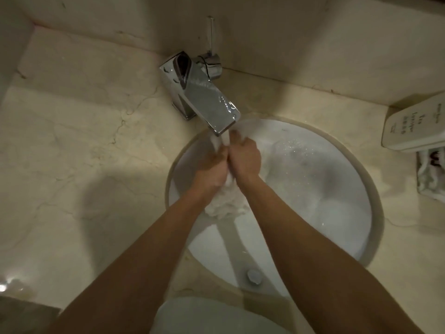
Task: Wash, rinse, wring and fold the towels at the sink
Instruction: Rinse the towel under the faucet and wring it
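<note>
Towel [226,201], white and bunched, hung over the round sink [349,189] beneath the running tap [207,97], clutched between the left hand [213,168] and right hand [245,156], knuckles pressed together. A white box [414,126] sat at the counter's [84,141] right edge.

bathroom, likely hotel-style. round white undermount sink [342,213] set in cream veined marble counter [72,145], same marble running up back wall [265,32]. chrome square-bodied faucet [199,92] at basin's far edge, water running from spout. drain stopper [254,276] in basin at near side. white printed box [416,126] on counter at right, small wrapped item [431,174] just beside it. dim warm light.
</note>
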{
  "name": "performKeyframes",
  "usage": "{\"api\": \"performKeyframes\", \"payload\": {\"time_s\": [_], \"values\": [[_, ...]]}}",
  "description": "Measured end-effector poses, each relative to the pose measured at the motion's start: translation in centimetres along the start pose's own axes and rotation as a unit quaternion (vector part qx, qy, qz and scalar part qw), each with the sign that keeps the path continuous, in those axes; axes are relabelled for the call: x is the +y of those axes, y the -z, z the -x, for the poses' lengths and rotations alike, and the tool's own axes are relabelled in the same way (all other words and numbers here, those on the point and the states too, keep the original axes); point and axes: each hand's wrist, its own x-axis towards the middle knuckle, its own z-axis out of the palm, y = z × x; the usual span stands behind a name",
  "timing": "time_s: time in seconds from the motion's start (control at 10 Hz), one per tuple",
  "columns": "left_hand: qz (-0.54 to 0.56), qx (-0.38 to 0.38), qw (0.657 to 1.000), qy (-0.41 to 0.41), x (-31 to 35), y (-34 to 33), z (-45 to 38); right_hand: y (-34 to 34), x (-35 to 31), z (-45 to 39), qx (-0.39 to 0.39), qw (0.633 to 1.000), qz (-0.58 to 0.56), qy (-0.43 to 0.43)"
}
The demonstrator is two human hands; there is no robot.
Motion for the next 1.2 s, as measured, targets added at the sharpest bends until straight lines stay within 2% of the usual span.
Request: {"api": "performKeyframes", "payload": {"time_s": [0.1, 0.2, 0.3, 0.4, 0.5, 0.6, 0.7, 0.8, 0.9, 1.0, 1.1, 1.2], "values": [[0.043, -0.014, 0.999, -0.005, 0.6, 0.6, -1.5, -0.8, -0.1, 0.5, -0.040, 0.996, 0.059, 0.049], [0.008, -0.050, 0.999, -0.014, 1.3, 1.0, -1.6, -0.7, 2.2, 1.9, -0.028, 0.997, 0.023, 0.065], [-0.150, -0.038, 0.985, -0.074, 1.6, -1.3, -0.7, 0.0, 2.5, 0.5, 0.079, 0.989, -0.102, -0.077], [-0.139, -0.041, 0.987, -0.066, 2.1, -2.3, -0.6, 0.7, 1.7, 0.6, 0.103, 0.974, -0.167, -0.113], [-0.067, -0.022, 0.996, -0.054, 2.2, -0.7, -1.4, 0.4, 1.9, 2.6, 0.007, 0.990, -0.138, -0.033], [-0.124, -0.009, 0.990, -0.073, 2.4, -1.0, 1.5, -0.2, 2.4, 0.6, 0.058, 0.985, -0.149, -0.068], [-0.108, 0.012, 0.991, -0.074, 0.9, -1.5, 0.7, -0.8, 1.7, 0.0, 0.071, 0.977, -0.172, -0.099], [-0.126, 0.021, 0.992, -0.017, 0.5, -0.4, -1.1, -1.3, 1.9, 2.9, 0.021, 0.992, -0.120, -0.034], [-0.159, -0.004, 0.983, -0.089, 0.5, -1.0, 0.8, -0.4, 1.8, 2.4, 0.067, 0.985, -0.149, -0.044], [-0.152, -0.004, 0.980, -0.124, -1.1, -1.0, 2.7, 1.1, 1.7, -0.9, 0.032, 0.958, -0.251, -0.134], [0.008, 0.027, 0.999, -0.018, -2.4, 1.0, 2.4, 2.5, 4.7, 0.2, -0.091, 0.912, -0.356, -0.181], [0.215, -0.011, 0.971, 0.104, -3.3, 2.2, 2.3, 3.8, 9.5, 2.8, -0.177, 0.814, -0.502, -0.233]]}}
